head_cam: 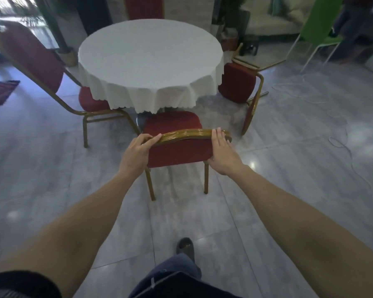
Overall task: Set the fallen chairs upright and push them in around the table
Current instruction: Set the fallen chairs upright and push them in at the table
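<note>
A round table (pixel 150 59) under a white cloth stands in the middle. Right in front of me a red chair with a gold frame (pixel 177 151) stands upright, its seat at the table's near edge. My left hand (pixel 137 151) grips the left end of its top rail, and my right hand (pixel 223 153) holds the right end and side of the back. Another red chair (pixel 30 57) stands upright at the left, seat under the cloth. At the right a red chair (pixel 238 82) lies tipped on its side by the table. A fourth chair back (pixel 144 7) shows behind the table.
A green chair with white legs (pixel 319 33) stands at the back right, near a pale sofa (pixel 274 20). A thin cable (pixel 340 145) loops over the grey tiled floor on the right. A striped mat (pixel 0 91) lies at far left. My foot (pixel 185 246) is below the chair.
</note>
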`<state>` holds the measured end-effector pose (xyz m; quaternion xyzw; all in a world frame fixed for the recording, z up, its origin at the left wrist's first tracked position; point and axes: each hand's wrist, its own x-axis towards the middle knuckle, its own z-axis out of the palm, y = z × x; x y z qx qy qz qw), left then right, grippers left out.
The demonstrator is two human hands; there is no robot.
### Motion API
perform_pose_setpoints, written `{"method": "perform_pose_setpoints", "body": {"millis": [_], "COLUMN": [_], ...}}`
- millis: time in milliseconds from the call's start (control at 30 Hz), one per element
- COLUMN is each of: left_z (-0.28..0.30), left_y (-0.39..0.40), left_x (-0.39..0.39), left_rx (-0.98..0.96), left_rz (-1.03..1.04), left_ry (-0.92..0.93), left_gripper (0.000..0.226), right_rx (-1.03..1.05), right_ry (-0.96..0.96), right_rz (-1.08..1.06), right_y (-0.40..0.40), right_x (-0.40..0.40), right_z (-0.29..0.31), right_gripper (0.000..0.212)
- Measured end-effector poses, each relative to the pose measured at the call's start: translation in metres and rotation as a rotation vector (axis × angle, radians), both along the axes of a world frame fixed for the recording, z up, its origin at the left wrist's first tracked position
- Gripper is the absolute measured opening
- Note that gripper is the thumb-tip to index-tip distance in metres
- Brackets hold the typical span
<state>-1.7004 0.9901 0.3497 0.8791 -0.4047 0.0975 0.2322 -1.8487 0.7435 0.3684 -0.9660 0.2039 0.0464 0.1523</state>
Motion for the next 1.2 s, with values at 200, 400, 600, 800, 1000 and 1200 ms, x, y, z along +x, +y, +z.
{"method": "perform_pose_setpoints", "body": {"millis": [200, 400, 600, 800, 1000, 1200], "left_z": [0.012, 0.021, 0.035, 0.057, 0.062, 0.051], "left_y": [-0.034, -0.067, -0.098, -0.128, -0.153, -0.154], "left_x": [0.037, 0.056, 0.068, 0.079, 0.085, 0.098], "left_rx": [0.004, 0.062, 0.234, 0.455, 0.501, 0.304], "left_rz": [0.035, 0.087, 0.204, 0.314, 0.365, 0.384], "left_ry": [0.083, 0.162, 0.282, 0.414, 0.394, 0.311], "left_gripper": [0.05, 0.057, 0.068, 0.078, 0.077, 0.055], "right_rx": [0.034, 0.046, 0.052, 0.101, 0.11, 0.002], "right_ry": [0.027, 0.064, 0.087, 0.122, 0.073, -0.149], "right_rz": [0.032, 0.043, 0.127, 0.209, 0.263, 0.125], "right_y": [-0.035, -0.072, -0.104, -0.13, -0.16, -0.179], "right_x": [0.048, 0.08, 0.108, 0.134, 0.15, 0.163], "right_z": [0.009, 0.016, 0.021, 0.031, 0.034, 0.023], "right_gripper": [0.101, 0.104, 0.102, 0.101, 0.087, 0.056]}}
